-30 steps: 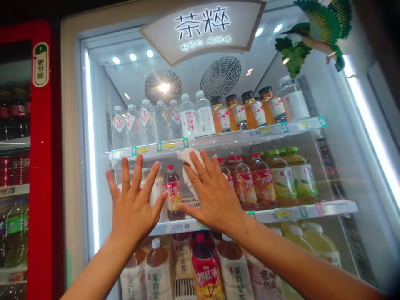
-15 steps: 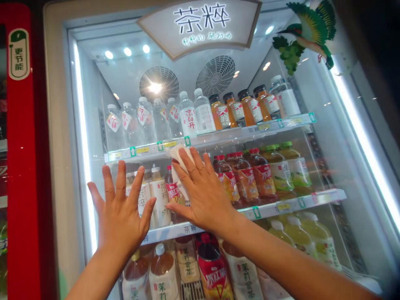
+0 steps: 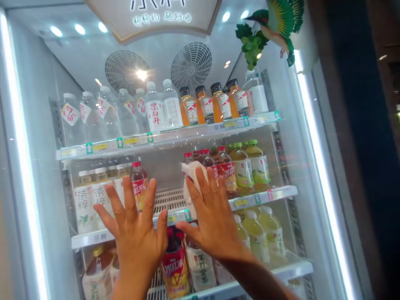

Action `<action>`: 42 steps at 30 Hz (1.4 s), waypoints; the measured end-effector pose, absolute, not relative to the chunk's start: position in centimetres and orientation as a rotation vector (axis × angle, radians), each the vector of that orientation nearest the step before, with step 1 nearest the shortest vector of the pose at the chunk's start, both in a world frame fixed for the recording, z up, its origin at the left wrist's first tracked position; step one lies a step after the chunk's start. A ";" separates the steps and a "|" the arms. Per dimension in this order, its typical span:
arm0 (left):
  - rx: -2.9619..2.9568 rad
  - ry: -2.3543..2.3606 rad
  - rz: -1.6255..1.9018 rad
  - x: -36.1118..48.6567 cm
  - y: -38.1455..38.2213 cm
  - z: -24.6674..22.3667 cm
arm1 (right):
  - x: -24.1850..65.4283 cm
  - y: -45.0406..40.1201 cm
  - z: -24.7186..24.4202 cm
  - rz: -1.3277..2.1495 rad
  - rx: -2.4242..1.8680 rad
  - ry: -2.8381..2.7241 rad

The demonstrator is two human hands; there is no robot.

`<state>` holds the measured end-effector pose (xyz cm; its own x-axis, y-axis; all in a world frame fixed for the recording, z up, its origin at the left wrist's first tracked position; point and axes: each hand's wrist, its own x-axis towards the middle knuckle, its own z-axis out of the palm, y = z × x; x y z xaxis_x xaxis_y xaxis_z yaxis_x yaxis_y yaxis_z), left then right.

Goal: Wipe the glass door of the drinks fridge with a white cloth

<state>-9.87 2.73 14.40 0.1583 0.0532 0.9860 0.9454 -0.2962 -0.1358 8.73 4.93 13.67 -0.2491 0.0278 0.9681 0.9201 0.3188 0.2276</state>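
Note:
My left hand (image 3: 137, 233) is open, its fingers spread and palm flat toward the glass front of a lit drinks cooler. It seems to rest on the glass, in front of white-labelled tea bottles (image 3: 83, 204) and a red-capped tea bottle (image 3: 137, 181). Beside it, my right hand (image 3: 211, 218) presses a white cloth (image 3: 190, 177) flat against the glass, with the cloth partly hidden beneath its fingers. Behind that hand, red-capped bottles (image 3: 226, 171) stand on the middle shelf.
Clear bottles (image 3: 109, 114) and amber bottles with black caps (image 3: 204, 106) line the top shelf (image 3: 175, 135). Larger bottles (image 3: 175, 268) stand lower down. A lit sign (image 3: 162, 21) and a bird decoration (image 3: 275, 25) are at the top. Light strips (image 3: 325, 179) run along the sides.
Both hands have shifted right across the glass, the right one carrying the cloth to the front of the red-capped bottles. The view has turned right, and the red cabinet has left it.

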 end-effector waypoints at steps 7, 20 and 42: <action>-1.507 -1.027 -1.286 -1.1 3.4 14.2 | 21.0 5.2 14.3 -1.098 -0.957 -1.545; -1.543 -0.915 -1.236 10.2 4.2 13.3 | 30.4 5.5 11.7 -1.128 -0.947 -1.551; -1.451 -1.127 -1.127 -7.4 1.4 11.0 | 13.4 4.8 10.4 -1.062 -0.941 -1.551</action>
